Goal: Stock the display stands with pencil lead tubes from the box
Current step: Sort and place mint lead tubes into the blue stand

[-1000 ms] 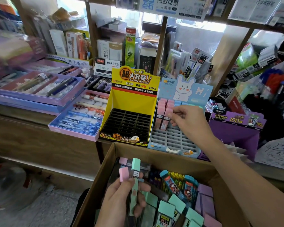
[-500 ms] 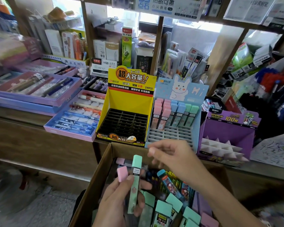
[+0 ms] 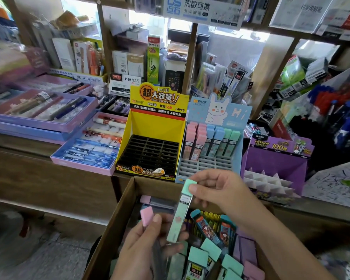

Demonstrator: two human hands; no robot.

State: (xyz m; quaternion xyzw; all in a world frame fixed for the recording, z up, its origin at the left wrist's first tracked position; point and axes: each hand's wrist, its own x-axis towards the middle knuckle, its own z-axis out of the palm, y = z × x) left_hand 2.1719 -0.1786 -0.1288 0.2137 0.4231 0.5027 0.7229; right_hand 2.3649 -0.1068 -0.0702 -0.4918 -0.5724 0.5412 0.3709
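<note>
Risk of slip: green tube (image 3: pixel 181 212) pinched at cap by right hand (image 3: pixel 220 190); below, left hand (image 3: pixel 150 245) closed around pink tube (image 3: pixel 147 213), seemingly others.

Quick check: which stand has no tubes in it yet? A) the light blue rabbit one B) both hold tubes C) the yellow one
C: the yellow stand shows only bare black slots, while the rabbit stand holds pink, blue and green tubes in its back rows.
</note>
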